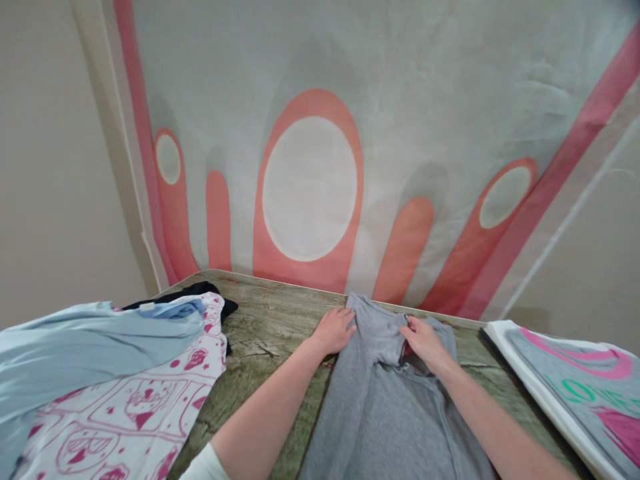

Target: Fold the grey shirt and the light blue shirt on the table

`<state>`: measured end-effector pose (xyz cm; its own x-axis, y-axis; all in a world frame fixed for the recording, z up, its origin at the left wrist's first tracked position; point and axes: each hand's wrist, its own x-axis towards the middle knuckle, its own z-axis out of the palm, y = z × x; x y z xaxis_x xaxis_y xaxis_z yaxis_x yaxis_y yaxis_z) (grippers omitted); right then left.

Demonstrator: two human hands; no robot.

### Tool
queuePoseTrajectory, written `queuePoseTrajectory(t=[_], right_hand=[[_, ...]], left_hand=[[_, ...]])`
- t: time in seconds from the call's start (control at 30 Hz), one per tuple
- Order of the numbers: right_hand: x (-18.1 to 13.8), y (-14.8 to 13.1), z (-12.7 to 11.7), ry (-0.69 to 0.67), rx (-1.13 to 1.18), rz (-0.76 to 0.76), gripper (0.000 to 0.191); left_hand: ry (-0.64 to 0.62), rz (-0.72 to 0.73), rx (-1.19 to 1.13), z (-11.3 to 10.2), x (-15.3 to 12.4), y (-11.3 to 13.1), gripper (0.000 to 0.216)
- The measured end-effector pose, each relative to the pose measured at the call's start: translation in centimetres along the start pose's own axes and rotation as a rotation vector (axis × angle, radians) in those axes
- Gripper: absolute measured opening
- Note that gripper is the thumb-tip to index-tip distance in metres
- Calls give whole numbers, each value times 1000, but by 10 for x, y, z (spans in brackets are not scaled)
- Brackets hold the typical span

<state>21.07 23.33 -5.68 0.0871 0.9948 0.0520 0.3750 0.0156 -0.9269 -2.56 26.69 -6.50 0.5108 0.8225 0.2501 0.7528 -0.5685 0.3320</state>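
Left hand point(336, 331), right hand point(426, 341), one shirt point(380, 407)

low in the middle of the frame my left hand point(334, 329) lies flat on the grey shirt point(385, 400), my right hand point(424, 341) pinching a fold near its top. lower left: light blue garment point(75, 353) over a pink-printed one point(150, 407). lower right: folded printed shirt point(580, 387).

Green letters, seemingly "LOVE", stand on the folded grey shirt point(560, 363); nothing else legible.
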Motion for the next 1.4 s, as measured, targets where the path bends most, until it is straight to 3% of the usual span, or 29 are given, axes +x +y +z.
queuePoseTrajectory(t=[0.1,0.23,0.43,0.67,0.8,0.9,1.13,1.27,1.4], right_hand=[[1,-3,-6,63,-149,27,28],[8,1,-16,184,-451,-84,31],[6,6,-19,154,-834,-90,37],[2,7,-17,77,-894,-86,41],[4,3,-21,120,-854,-104,33],[3,1,-22,162,-893,-59,31],[-2,6,-21,124,-1008,-40,34],[0,7,-20,113,-1016,-22,33],[0,9,-19,136,-1003,-20,31]], left_hand=[[-4,-25,23,0,-1,-1,46],[-11,-40,30,1,-1,-3,47],[63,-79,-21,-1,0,0,47],[126,-120,-141,-5,3,8,49],[155,-292,-233,-9,7,13,53],[111,-411,-296,-15,10,16,59],[-6,-508,-538,-18,9,21,64],[-103,-469,-659,-19,7,24,59],[-37,-391,-452,-20,6,23,56]])
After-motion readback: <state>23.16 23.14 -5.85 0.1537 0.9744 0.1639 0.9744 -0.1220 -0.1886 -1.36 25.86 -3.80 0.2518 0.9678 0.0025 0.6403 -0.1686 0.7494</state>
